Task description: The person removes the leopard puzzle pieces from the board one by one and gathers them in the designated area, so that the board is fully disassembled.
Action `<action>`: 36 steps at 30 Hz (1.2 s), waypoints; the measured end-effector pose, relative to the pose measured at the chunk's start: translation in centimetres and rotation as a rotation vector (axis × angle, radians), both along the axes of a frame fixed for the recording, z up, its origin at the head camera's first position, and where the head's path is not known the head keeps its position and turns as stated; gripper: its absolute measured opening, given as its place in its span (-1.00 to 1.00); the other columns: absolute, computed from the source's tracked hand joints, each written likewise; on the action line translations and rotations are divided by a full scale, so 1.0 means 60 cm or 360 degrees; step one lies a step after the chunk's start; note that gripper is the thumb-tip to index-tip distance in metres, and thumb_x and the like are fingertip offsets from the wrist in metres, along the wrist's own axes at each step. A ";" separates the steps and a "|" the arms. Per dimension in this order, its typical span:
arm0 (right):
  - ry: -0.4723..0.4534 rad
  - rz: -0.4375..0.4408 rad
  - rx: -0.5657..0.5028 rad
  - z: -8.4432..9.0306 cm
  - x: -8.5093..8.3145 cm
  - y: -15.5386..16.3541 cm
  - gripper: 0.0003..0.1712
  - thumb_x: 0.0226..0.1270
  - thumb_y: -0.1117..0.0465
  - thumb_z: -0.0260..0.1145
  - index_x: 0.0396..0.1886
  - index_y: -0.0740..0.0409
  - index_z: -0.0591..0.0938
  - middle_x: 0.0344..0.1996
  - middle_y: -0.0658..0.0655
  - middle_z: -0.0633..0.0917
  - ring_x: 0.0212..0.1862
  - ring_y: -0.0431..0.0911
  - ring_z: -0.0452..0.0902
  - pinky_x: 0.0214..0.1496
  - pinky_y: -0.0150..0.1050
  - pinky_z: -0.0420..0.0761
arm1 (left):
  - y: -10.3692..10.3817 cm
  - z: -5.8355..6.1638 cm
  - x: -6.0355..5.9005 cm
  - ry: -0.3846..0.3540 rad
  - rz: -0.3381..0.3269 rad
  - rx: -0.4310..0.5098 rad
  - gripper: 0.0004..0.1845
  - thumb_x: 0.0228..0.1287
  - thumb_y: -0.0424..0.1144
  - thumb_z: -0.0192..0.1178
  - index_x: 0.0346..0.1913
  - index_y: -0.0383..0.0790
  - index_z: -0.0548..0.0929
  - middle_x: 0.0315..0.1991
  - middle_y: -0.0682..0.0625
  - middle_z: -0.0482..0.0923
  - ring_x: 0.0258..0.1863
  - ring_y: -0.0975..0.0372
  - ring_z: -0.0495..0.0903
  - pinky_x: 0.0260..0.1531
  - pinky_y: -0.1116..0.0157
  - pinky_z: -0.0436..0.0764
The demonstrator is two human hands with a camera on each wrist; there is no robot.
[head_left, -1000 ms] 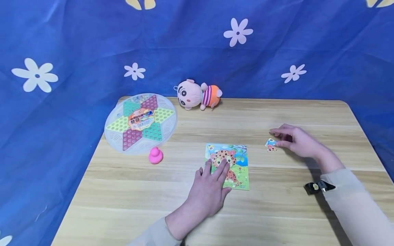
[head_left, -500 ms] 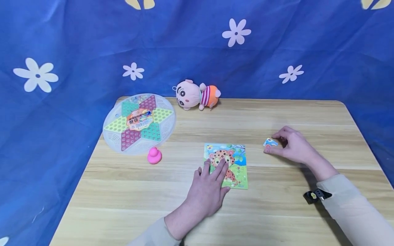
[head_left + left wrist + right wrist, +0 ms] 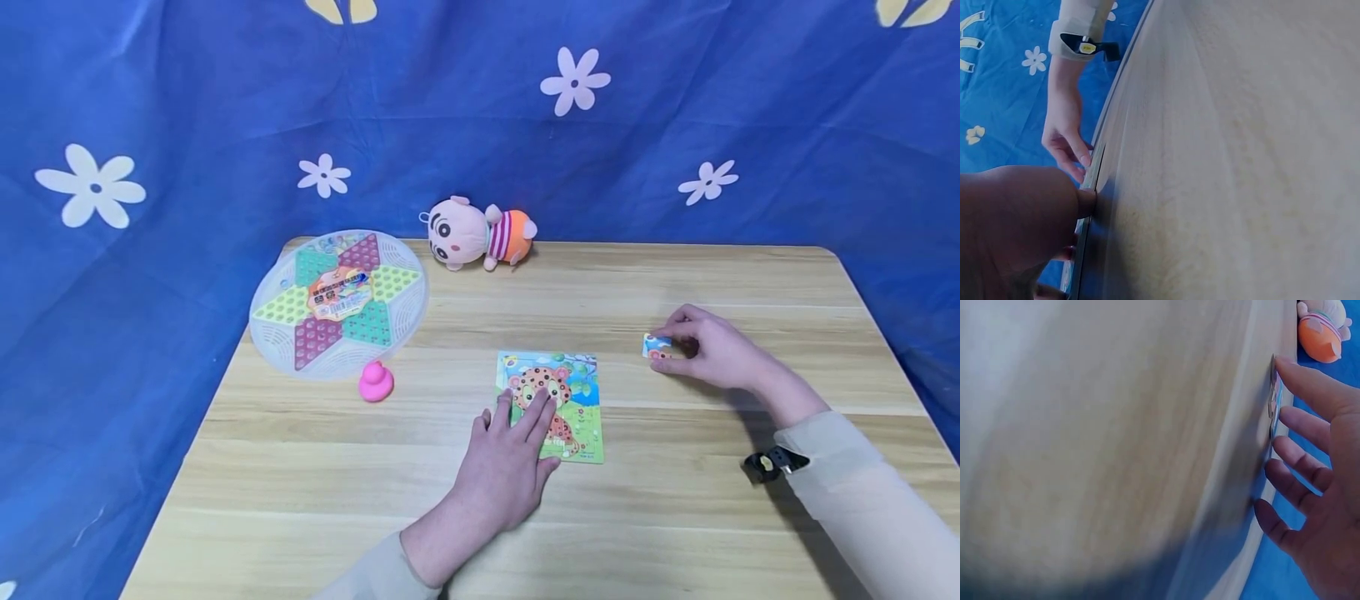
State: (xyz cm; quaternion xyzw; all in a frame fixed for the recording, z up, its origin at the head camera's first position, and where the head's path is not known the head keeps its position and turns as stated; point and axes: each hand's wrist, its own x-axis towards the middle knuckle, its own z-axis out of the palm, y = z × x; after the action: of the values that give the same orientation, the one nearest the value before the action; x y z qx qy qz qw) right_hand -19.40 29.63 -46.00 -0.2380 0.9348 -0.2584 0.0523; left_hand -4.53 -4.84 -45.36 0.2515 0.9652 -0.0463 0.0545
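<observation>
While the left hand lies flat with fingers spread on the leopard jigsaw puzzle at the table's middle, the right hand pinches a loose puzzle piece well to the right. Farther left sit a pink rubber duck and a Chinese checkers board.

Left hand lies flat; right hand fingers pinch.

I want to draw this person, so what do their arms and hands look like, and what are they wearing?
Both hands are bare: no gloves, and no rings that I can see. The left hand and the right hand each come out of a long, loose, light beige sleeve. By the right cuff sits a small black strap with a yellow dot on it.
</observation>
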 end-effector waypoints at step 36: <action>-0.0019 0.0438 -0.0042 0.064 0.006 -0.098 -0.35 0.20 -0.04 0.47 0.20 0.22 0.60 0.05 0.08 0.59 -0.03 -0.05 0.56 0.02 -0.04 0.59 | 0.000 0.010 0.002 0.0007 0.0007 0.0045 -0.20 0.44 0.30 -0.22 0.58 -0.03 -0.01 0.57 0.07 -0.08 0.46 -0.17 0.03 0.23 -0.13 0.35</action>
State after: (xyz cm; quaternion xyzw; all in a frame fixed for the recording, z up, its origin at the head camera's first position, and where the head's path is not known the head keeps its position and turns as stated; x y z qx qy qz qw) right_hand -19.04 23.76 -42.14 -0.3631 0.8895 -0.2624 0.0898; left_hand -4.40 -4.86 -44.77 0.2500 0.9665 -0.0332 0.0488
